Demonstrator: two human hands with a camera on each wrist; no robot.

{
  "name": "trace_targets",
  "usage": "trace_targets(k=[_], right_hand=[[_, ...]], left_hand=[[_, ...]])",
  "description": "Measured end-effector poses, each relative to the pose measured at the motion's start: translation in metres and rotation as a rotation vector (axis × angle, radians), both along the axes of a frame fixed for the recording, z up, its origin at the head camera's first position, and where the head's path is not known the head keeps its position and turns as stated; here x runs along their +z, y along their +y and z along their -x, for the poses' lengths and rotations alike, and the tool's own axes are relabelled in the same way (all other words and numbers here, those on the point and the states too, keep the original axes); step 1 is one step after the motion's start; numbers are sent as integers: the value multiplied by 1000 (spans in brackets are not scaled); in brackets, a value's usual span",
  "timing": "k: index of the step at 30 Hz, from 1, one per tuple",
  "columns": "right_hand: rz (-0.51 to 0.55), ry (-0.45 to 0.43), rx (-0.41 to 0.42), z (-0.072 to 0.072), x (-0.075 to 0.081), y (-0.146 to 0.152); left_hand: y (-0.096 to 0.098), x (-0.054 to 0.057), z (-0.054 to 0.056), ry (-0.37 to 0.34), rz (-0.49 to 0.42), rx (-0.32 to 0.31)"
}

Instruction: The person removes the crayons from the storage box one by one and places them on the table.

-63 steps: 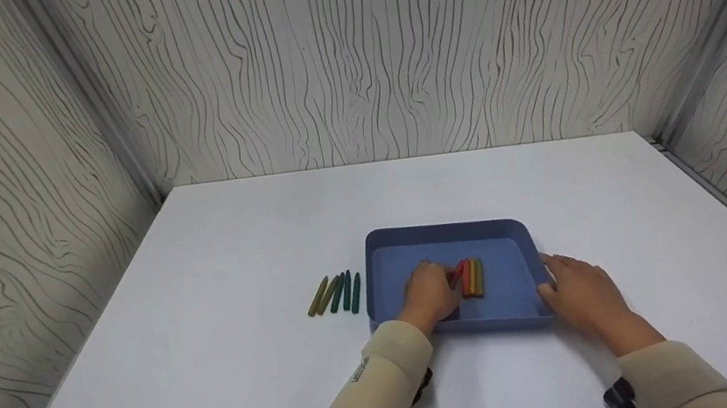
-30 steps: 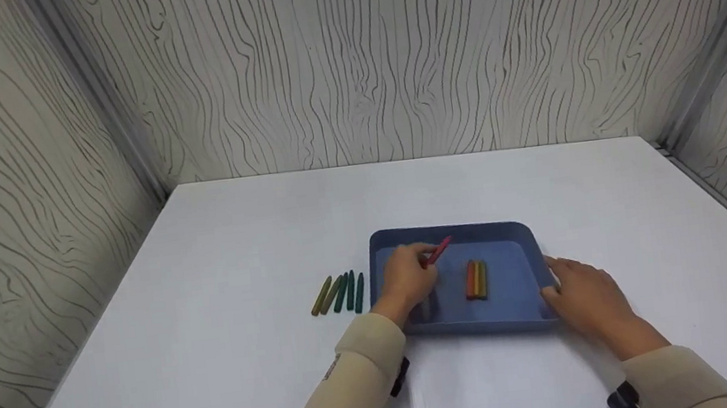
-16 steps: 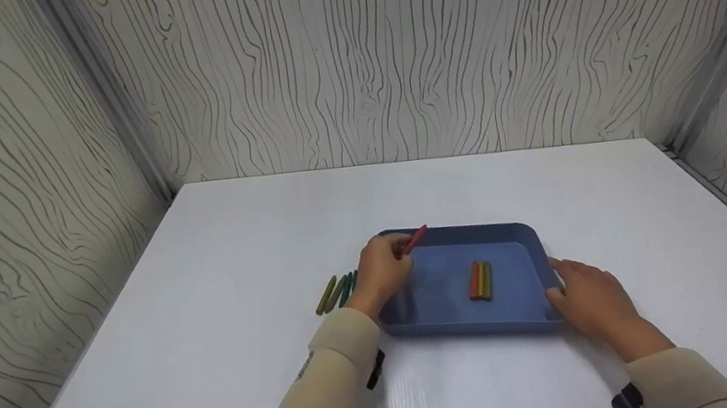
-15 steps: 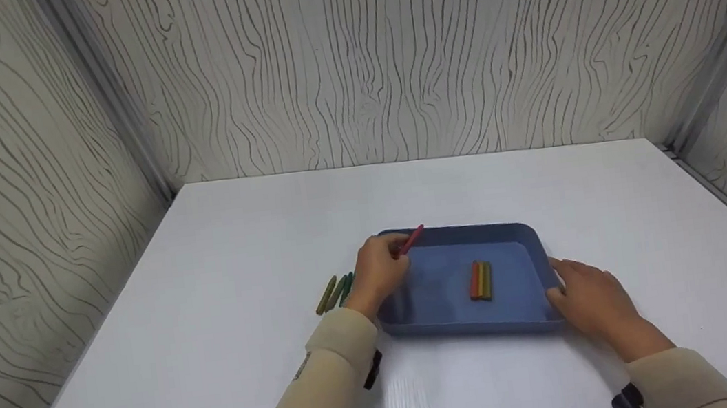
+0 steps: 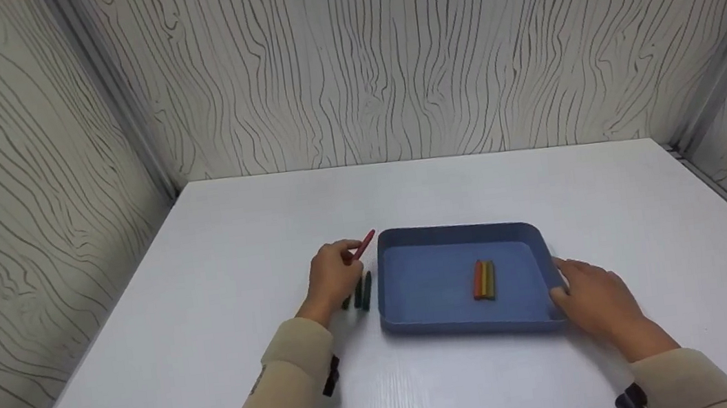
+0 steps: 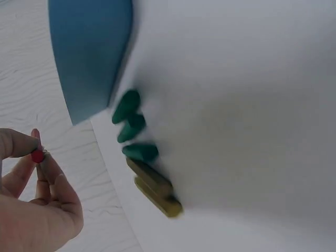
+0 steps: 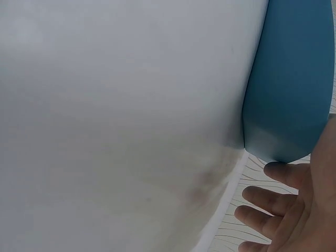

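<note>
My left hand pinches a red crayon between thumb and fingertips, tip pointing up and right. It is above the table, just left of the blue tray. Beneath this hand lie several crayons; the left wrist view shows green crayons and two olive-yellow crayons, partly hidden in the head view. Inside the tray, an orange-red crayon lies side by side with two yellowish crayons. My right hand holds the tray's right wall, thumb over the rim and fingers outside.
The white table has a patterned wall behind it and similar walls at both sides. A dark band-like device shows at the left wrist, another device at the right.
My left hand has taken the red crayon from beside the others in the tray, lifted it and carried it left past the tray's edge. My right hand has stayed at the tray.
</note>
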State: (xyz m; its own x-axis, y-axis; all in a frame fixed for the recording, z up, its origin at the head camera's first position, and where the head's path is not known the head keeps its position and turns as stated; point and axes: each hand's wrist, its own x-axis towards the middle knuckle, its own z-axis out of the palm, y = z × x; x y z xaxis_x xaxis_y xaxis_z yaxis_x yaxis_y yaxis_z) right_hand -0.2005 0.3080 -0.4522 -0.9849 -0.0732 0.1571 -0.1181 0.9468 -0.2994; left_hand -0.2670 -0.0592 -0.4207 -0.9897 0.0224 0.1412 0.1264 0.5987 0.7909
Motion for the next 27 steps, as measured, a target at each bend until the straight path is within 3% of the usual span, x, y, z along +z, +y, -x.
trace_targets(k=[6, 11, 20, 27], right_hand=[[-3, -3, 0, -1, 0, 0], [-2, -3, 10, -1, 1, 0], [2, -10, 5, -1, 0, -1], [-3, -15, 3, -2, 2, -1]], left_hand=[[-25, -7, -4, -56, 6, 56], [-40, -13, -5, -57, 11, 77], [-54, -25, -10, -77, 18, 95], [-59, -32, -12, -148, 55, 128]])
